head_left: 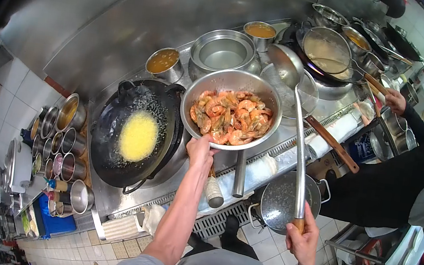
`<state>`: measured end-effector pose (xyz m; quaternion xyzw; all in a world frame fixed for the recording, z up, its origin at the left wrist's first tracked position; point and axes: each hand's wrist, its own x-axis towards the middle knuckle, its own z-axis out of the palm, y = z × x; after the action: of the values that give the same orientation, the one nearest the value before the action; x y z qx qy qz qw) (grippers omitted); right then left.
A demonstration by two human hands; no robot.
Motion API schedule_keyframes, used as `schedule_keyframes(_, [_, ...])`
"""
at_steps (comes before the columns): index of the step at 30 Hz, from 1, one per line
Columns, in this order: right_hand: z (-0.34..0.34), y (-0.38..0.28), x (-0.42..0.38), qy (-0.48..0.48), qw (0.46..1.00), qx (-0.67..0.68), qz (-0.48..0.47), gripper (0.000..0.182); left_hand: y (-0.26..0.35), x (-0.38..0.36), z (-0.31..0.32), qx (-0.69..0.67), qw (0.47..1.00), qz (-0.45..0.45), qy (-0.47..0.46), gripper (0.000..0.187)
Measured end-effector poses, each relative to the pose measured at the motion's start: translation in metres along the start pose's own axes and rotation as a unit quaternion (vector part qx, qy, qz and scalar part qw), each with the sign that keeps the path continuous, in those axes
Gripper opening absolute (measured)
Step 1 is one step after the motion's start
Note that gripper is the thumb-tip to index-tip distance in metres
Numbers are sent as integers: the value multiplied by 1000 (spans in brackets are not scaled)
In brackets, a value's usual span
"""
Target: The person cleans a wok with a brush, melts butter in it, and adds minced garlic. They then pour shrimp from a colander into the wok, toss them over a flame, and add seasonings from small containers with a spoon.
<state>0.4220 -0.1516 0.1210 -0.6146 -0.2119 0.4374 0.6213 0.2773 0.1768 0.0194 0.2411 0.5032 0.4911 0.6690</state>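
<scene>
My left hand grips the near rim of a steel bowl full of cooked shrimp. The bowl is held up over the stove, just right of a black wok. In the wok a yellow, foamy mass bubbles in a small pool. My right hand is closed round the wooden end of a long-handled ladle. The ladle's bowl-shaped head reaches past the steel bowl, over a wire strainer on the stove. The ladle's inside looks bare.
Behind stand a steel pot and containers of orange liquid. A stockpot sits low at front right. Several steel containers crowd the left side. At right, a co-worker's hand holds a strainer over another wok.
</scene>
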Motion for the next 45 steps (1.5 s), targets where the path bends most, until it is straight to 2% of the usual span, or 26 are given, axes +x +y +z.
schedule_keyframes(4, [3,-5,2,-19,999,33,0,73,80,-32,-21,18,999,12,28,29])
schedule_keyframes(7, [9,-5,5,-49,998,40,-1,73,138,-24,-87,42,998,25,46,29])
schedule_keyframes(9, [13,-3,8,-72,997,35,3,72,186,-52,-110,108,985,107,82,18])
schedule_keyframes(11, [21,-2,10,-87,996,32,16,72,231,-53,-163,240,955,129,121,16])
schedule_keyframes(15, [31,10,10,-132,990,14,41,71,297,-56,-216,295,919,190,177,14])
schedule_keyframes(16, [36,9,9,-143,988,-1,50,71,312,-47,-230,346,898,202,183,11])
schedule_keyframes(17, [39,9,9,-148,988,-1,51,71,328,-42,-245,454,843,204,203,14])
schedule_keyframes(19, [49,12,6,-160,985,-21,67,71,344,-30,-249,507,800,243,209,17])
schedule_keyframes(21, [58,14,2,-171,983,-26,68,71,366,-2,-274,621,701,280,212,22])
schedule_keyframes(23, [67,17,0,-183,980,-34,67,71,384,4,-272,676,652,248,237,24])
schedule_keyframes(25, [75,20,-5,-186,979,-37,72,70,388,19,-279,685,634,246,262,28])
schedule_keyframes(27, [82,21,-7,-184,979,-39,76,70,389,28,-282,662,674,201,260,29])
schedule_keyframes(28, [85,20,-8,-182,979,-46,79,70,388,31,-283,662,674,200,261,29])
schedule_keyframes(30, [89,20,-9,-181,978,-54,85,71,389,36,-281,721,585,266,258,28])
schedule_keyframes(31, [90,22,-9,-182,978,-54,88,71,389,38,-279,722,585,264,258,28])
schedule_keyframes(33, [93,24,-8,-179,978,-64,86,71,394,40,-267,759,526,302,236,27])
schedule_keyframes(35, [94,26,-6,-178,977,-64,97,71,399,28,-243,771,519,292,224,29])
schedule_keyframes(37, [94,29,-4,-183,975,-77,100,71,403,11,-215,771,475,357,229,25])
schedule_keyframes(38, [93,33,-1,-191,974,-84,91,71,405,8,-210,772,473,355,232,25])
schedule_keyframes(40, [98,34,3,-199,971,-103,85,70,411,4,-202,790,413,407,198,17])
schedule_keyframes(45, [117,38,22,-236,952,-189,46,67,414,-17,-192,771,391,457,210,14])
